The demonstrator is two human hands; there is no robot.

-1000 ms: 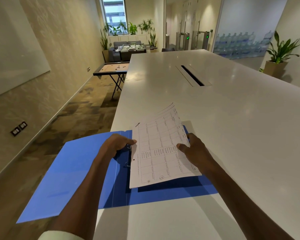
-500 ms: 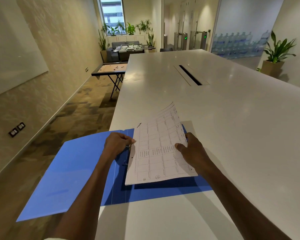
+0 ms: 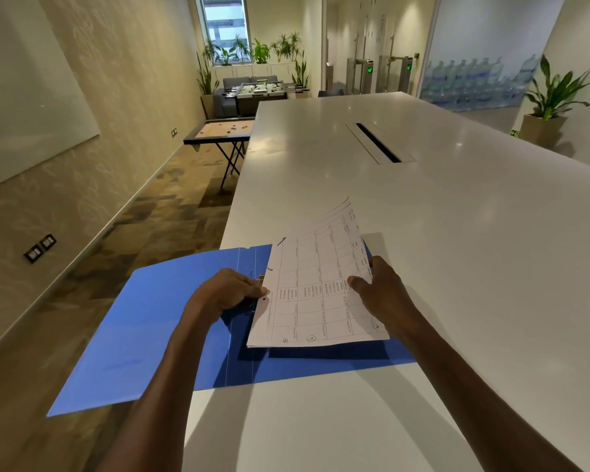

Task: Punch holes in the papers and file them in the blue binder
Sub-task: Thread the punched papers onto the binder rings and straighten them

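Papers (image 3: 321, 294) tilt over the blue binder (image 3: 171, 321): your right hand (image 3: 382, 294) pinches them, your left hand (image 3: 229, 291) curls at the rings (image 3: 261, 277), seemingly aligning the holes.

wide bare white table (image 3: 474, 233) lay beyond the papers (image 3: 321, 291), only a dark cable slot (image 3: 377, 142) far back. the blue binder (image 3: 171, 321) sprawled open, its left cover hanging past the table edge. the left hand (image 3: 225, 292) crowded the ring mechanism (image 3: 261, 276); the right hand (image 3: 384, 294) held the sheets' right edge, tilted over the rings. near table stood bare.
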